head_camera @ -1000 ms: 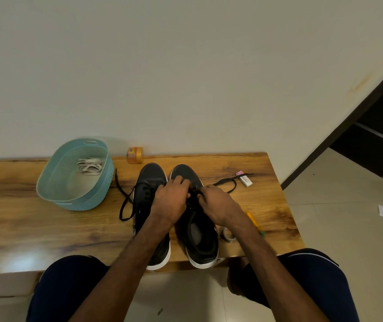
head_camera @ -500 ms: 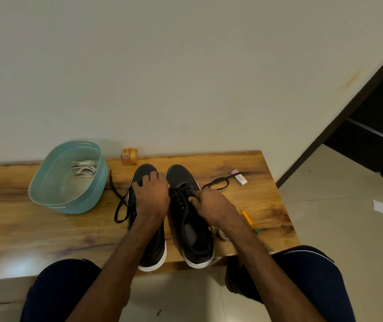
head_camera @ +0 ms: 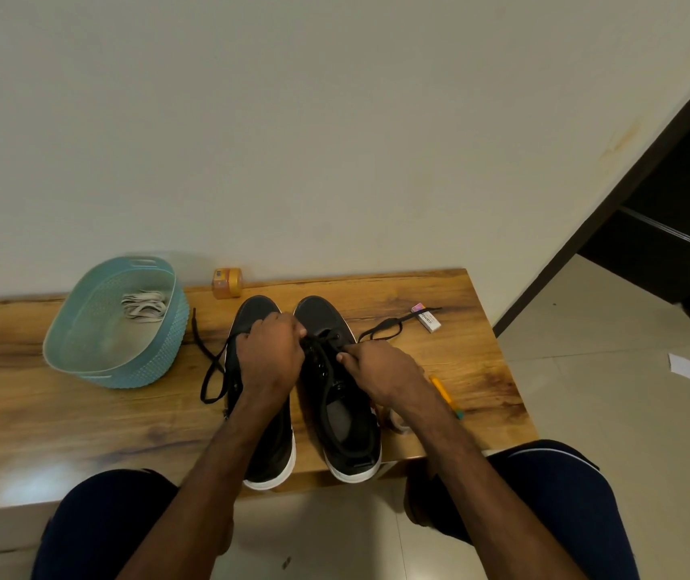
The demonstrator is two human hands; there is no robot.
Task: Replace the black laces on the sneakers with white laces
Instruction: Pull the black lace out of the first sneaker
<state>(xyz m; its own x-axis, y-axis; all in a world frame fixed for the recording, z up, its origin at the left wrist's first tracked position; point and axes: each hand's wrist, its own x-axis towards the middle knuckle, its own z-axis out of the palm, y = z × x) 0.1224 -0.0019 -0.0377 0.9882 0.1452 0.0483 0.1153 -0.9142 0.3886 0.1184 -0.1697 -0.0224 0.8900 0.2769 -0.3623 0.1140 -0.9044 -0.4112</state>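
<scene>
While your left hand (head_camera: 270, 357) curls on the black lace (head_camera: 317, 343) of the right-of-frame sneaker (head_camera: 349, 437), your right hand (head_camera: 380, 370) pinches it too | heels sit at bench (head_camera: 83, 429) near edge | white laces (head_camera: 144, 305) in basket (head_camera: 159, 357), left-centre | roomiest bench stretch: lower left

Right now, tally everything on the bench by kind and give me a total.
Sneakers: 2
Black laces: 2
Basket: 1
White lace bundle: 1
Orange tub: 1
Eraser: 1
Pencil: 1
Partly hidden roll: 1
Total: 10
</scene>
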